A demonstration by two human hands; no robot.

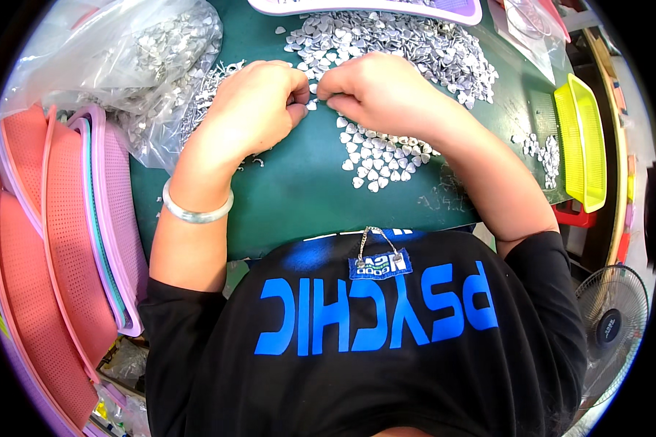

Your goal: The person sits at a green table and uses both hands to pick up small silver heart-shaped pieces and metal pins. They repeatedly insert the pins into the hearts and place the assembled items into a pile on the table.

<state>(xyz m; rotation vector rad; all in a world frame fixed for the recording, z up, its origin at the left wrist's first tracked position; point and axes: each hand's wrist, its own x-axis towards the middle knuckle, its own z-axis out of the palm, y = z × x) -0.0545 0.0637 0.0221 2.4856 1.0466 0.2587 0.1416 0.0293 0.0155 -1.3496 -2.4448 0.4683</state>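
My left hand [264, 103] hovers low over the green table [291, 200], its fingers curled together in a pinch. Facing it from the right is my right hand [377, 89], also pinched, the fingertips a small gap away. Whatever either hand holds is too small or hidden to name. A few silvery heart-shaped pieces [312, 105] lie in the gap between the hands. Beyond my right hand spreads a big heap of the same hearts [437, 54]. Nearer me, below my right wrist, is a smaller group of hearts [375, 162]. Small metal hook-like pieces [205, 95] lie beside my left wrist.
A clear plastic bag [178, 44] of silvery pieces sits at the far left. Stacked pink and purple baskets [65, 240] stand left of the table. A purple tray [372, 6] is at the far edge, a yellow basket [583, 142] at right, and a fan [611, 328] lower right.
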